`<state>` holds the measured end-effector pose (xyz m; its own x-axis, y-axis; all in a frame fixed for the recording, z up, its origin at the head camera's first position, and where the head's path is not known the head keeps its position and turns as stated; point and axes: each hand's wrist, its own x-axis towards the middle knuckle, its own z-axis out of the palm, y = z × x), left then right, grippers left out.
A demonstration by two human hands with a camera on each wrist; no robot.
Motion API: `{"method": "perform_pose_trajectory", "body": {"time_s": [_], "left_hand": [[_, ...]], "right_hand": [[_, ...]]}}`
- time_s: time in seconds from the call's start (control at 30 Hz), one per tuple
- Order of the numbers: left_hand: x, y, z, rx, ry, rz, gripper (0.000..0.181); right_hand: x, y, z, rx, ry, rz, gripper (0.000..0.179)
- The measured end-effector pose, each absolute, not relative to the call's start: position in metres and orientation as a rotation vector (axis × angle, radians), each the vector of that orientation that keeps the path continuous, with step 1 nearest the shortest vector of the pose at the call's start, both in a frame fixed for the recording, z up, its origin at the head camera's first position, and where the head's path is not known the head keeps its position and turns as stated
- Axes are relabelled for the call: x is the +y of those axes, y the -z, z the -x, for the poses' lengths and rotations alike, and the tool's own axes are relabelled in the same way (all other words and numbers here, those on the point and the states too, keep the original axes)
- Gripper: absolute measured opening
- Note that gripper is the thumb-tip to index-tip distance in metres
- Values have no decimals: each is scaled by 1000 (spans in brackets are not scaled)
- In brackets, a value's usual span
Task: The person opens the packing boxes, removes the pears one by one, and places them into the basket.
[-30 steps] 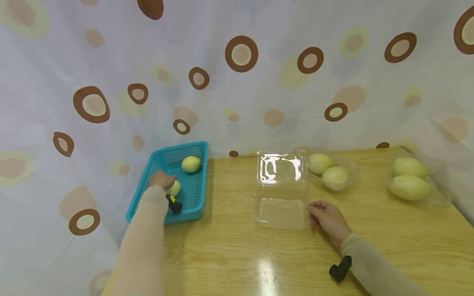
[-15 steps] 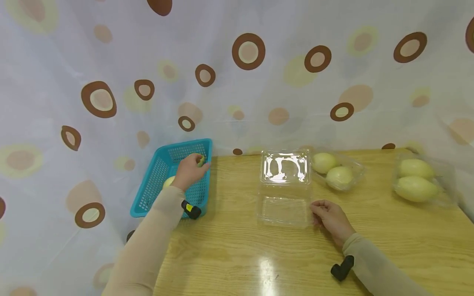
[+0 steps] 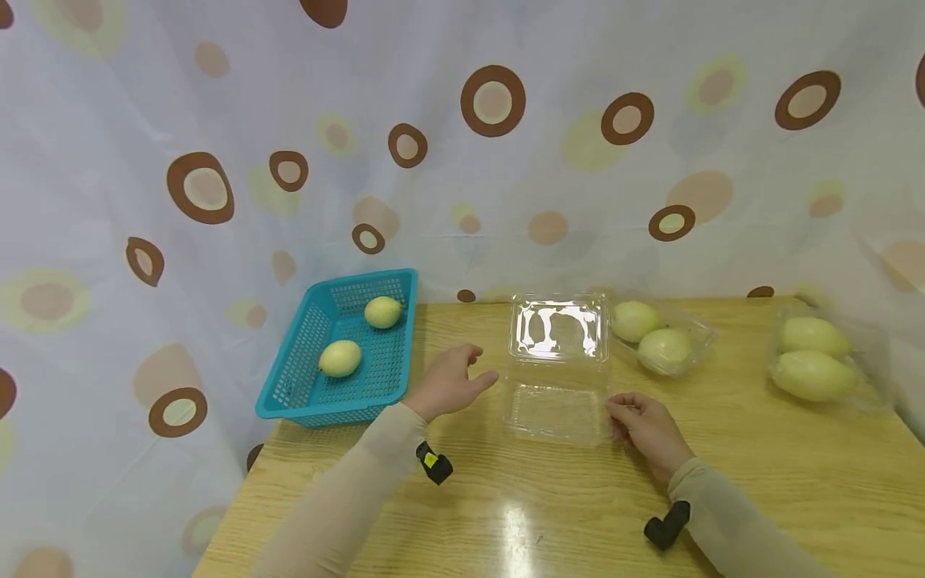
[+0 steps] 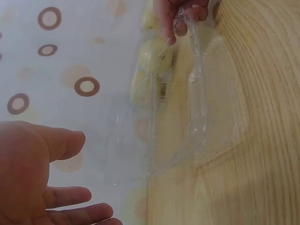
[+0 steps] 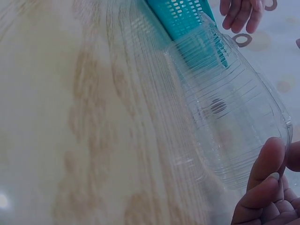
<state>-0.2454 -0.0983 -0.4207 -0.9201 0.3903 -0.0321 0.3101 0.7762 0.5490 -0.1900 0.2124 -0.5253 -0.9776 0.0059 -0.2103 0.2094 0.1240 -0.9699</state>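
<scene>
Clear plastic, the opened container [image 3: 556, 408] was set on the wooden table [image 3: 571, 514], its right edge pinched by the right hand [image 3: 646, 433]. Between container and blue basket [image 3: 340, 416], where two yellow fruits [image 3: 340, 359] were held, the left hand [image 3: 448, 384] was poised, fingers and thumb parted.

The left hand [image 4: 35, 180] was cut off in the left wrist view, where dark marks [image 4: 163, 89] on the packed fruit [image 4: 153, 56] (small, blurred) could not be read. In the right wrist view, the blue basket [image 5: 179, 21] was cropped at the top.
</scene>
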Motion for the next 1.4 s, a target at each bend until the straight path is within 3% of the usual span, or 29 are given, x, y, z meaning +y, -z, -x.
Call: {"method": "perform_pose_trajectory", "body": {"time_s": [0.2,0.57,0.97,1.4], "left_hand": [[-91,434,248,2756,-985,-460,59],[-73,451,281,2617,-1340,-193,52],[-50,469,312,2550,-1363,-77,47],[-43,481,321,2426,-1533,0,36]], "right_hand": [[211,524,189,2225,1978,-231,40],[214,524,188,2231,1974,-233,43],[212,531,190,2221,2006,-237,35],[212,527,185,2214,2008,-263,33]]}}
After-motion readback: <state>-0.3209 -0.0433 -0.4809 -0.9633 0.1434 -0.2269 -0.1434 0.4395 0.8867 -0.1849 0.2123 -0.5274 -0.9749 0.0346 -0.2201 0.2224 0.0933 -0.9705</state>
